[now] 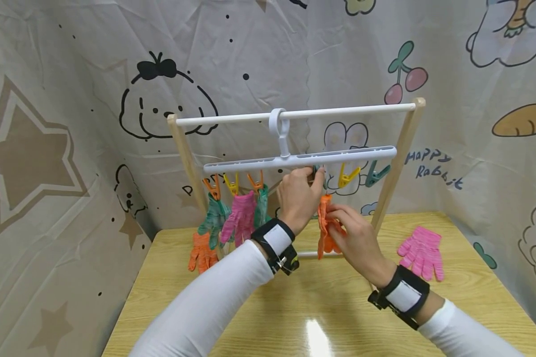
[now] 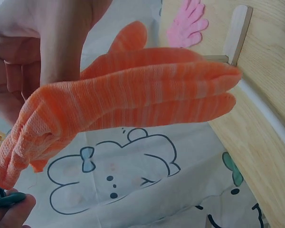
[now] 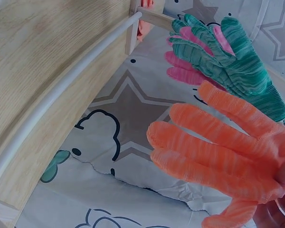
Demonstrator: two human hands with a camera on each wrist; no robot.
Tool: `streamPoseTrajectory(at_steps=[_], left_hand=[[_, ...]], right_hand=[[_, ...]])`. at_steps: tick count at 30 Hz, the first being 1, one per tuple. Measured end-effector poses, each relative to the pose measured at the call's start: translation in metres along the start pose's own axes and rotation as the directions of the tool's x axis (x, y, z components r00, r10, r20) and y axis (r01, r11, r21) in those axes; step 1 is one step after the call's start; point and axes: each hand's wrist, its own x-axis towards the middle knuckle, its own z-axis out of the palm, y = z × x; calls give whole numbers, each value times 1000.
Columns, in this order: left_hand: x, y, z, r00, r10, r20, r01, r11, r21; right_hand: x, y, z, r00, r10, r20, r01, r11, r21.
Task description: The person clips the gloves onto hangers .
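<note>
Just under the hanger bar, my left hand (image 1: 300,196) pinches a dark green clothespin (image 2: 4,198). An orange knit glove (image 1: 326,225) hangs below it, its gathered cuff at the clothespin's tip; whether the jaws bite the cuff I cannot tell. My right hand (image 1: 357,235) holds that glove from the right, with fingers and thumb on its cloth. In the right wrist view the glove (image 3: 218,152) spreads fingers-outward from my right fingertips. On the hanger's left half, a green glove (image 1: 214,218), a pink glove (image 1: 240,215) and another green glove (image 1: 261,206) hang from clothespins.
The white hanger (image 1: 295,159) hooks over the rod (image 1: 348,111) of a wooden-legged rack. A yellow clothespin (image 1: 348,176) and a green one (image 1: 377,174) hang at the right. On the table (image 1: 268,317) lie a pink glove (image 1: 423,253) and an orange glove (image 1: 202,253).
</note>
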Motion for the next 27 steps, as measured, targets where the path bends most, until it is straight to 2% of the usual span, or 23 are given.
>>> streamPoseTrajectory(at_steps=[7, 27], left_hand=[[-1, -1, -1, 1000, 3, -1, -3, 1000, -7], [-2, 0, -3, 1000, -9, 10, 9, 1000, -19]], right_hand=[[3, 2, 3, 998, -35, -43, 36, 999, 5], [13, 5, 2, 995, -42, -95, 40, 999, -26]])
